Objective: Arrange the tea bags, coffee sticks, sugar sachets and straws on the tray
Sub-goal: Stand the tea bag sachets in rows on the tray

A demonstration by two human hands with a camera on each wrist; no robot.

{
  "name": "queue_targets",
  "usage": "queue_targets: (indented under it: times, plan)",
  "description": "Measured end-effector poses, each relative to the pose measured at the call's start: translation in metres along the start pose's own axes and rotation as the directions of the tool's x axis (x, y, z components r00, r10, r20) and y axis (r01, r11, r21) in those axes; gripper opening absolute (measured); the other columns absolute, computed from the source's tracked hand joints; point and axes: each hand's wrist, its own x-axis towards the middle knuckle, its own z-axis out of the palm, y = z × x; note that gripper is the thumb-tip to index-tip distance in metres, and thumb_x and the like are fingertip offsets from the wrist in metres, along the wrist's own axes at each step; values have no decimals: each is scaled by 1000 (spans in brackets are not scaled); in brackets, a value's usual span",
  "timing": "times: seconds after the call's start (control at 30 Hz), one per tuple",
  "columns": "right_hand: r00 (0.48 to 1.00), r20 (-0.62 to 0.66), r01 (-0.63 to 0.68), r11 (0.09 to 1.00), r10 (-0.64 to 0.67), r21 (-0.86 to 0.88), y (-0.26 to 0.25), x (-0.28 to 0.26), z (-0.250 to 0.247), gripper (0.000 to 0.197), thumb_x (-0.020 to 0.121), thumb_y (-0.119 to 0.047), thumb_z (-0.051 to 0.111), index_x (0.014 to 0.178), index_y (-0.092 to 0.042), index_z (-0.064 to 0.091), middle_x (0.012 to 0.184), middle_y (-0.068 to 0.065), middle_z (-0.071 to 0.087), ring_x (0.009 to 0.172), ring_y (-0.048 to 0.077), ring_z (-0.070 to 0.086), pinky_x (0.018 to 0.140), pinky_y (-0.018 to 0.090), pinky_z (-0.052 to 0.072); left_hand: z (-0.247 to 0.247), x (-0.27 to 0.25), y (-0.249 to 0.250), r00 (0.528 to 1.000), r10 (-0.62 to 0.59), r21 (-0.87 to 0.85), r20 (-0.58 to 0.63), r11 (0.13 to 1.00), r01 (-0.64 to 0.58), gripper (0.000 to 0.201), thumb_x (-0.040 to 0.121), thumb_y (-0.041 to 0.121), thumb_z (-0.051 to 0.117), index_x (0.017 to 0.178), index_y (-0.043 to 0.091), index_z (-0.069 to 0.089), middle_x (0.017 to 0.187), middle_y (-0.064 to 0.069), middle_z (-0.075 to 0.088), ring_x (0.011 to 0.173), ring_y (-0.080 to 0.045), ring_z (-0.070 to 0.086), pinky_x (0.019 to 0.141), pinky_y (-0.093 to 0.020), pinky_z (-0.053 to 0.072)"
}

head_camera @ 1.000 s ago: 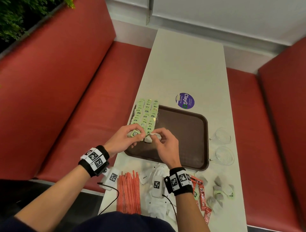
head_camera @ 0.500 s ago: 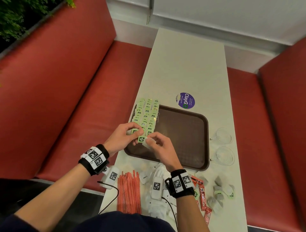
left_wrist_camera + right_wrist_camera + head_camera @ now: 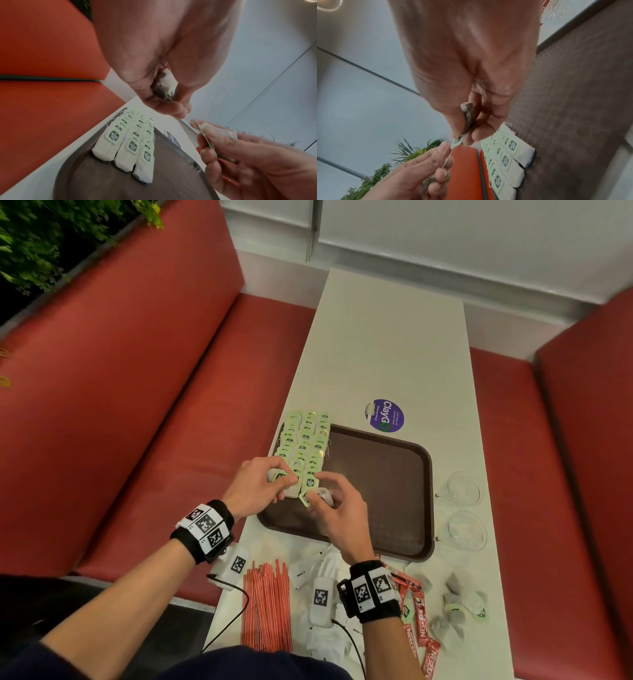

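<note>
Left hand (image 3: 255, 489): pinches a tea bag (image 3: 278, 476) over the tray (image 3: 383, 474), near-left corner.
Right hand (image 3: 337, 505): pinches another tea bag (image 3: 317, 497) (tag showing).
Tip: lay each overlapping its row (image 3: 305, 440), tag up.

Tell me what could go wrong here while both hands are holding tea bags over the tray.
The left hand and right hand each pinch a tea bag close together, so their strings might tangle. Lowering them could nudge the three neat tea bag rows out of line. The rows overhang the tray's far edge and might slide off.
</note>
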Motion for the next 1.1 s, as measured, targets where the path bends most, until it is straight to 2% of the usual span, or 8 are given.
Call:
queue_targets:
  times: [0.17, 0.3, 0.53, 0.67, 0.77, 0.93, 1.0, 1.1]
  plan:
    - [992, -110, 47, 988, -63, -148, 2, 0, 8, 7, 97, -24, 84, 97, -31, 82, 78, -11, 79, 74, 8, 76, 72, 29, 62, 6, 4, -1, 999, -23, 36, -43, 999, 25, 10, 99, 30, 77, 90, 27, 75, 62, 0, 74, 53, -12, 67, 58, -21, 53]
    - [967, -228, 70, 981, -111, -179, 3, -8, 7, 11, 96, -22, 84, 93, -32, 80, 80, -18, 77, 77, 4, 75, 71, 24, 60, 4, 16, -10, 973, -145, -84, -182, 988, 131, 9, 98, 23, 79, 89, 24, 76, 66, -4, 76, 52, -11, 67, 62, -29, 58]
    - [950, -297, 93, 995, -99, -33, 4, -21, 3, 8, 102, -22, 77, 99, -29, 76, 86, -9, 80, 85, 11, 78, 78, 37, 64, -1, 27, -16, 953, -190, -170, -236, 974, 152, 7, 97, 25, 80, 92, 22, 78, 67, -4, 76, 54, -13, 66, 66, -34, 60]
    - [918, -376, 134, 991, -124, -1, 9, -21, 1, 8, 104, -21, 74, 100, -28, 73, 84, -9, 77, 79, 11, 74, 74, 38, 60, 0, 26, -25, 935, -236, -212, -267, 960, 182, 10, 98, 28, 79, 90, 22, 77, 67, -5, 76, 55, -16, 67, 67, -43, 62]
    - [907, -416, 108, 991, -68, 75, 12, -18, 5, 10, 102, -20, 76, 98, -29, 75, 89, -6, 77, 85, 21, 73, 82, 48, 62, 6, 27, -25, 927, -249, -258, -280, 950, 177, 11, 99, 28, 78, 92, 19, 76, 67, -5, 76, 55, -15, 66, 67, -40, 62]
    - [936, -293, -70, 920, 194, 385, 29, -3, 7, 5, 98, -18, 81, 101, -15, 83, 111, 5, 81, 110, 24, 75, 104, 48, 60, 20, 22, -26, 953, -234, -278, -191, 944, 176, 20, 109, 28, 61, 101, 11, 65, 80, -12, 77, 59, -16, 68, 60, -32, 59]
    - [937, -192, -141, 819, 292, 556, 34, 1, 13, 18, 102, -20, 76, 105, -4, 82, 117, 19, 78, 116, 30, 75, 106, 45, 60, 27, 20, -30, 961, -252, -315, -112, 927, 206, 19, 111, 28, 56, 107, 12, 65, 85, -13, 74, 65, -19, 67, 65, -37, 59]
    - [945, -143, -175, 823, 295, 540, 44, 4, 19, 15, 99, -5, 77, 113, -6, 81, 115, 15, 78, 115, 30, 76, 99, 36, 62, 35, 17, -36, 961, -274, -389, -43, 890, 237, 12, 110, 19, 57, 111, 12, 66, 95, -14, 75, 77, -22, 72, 75, -39, 61]
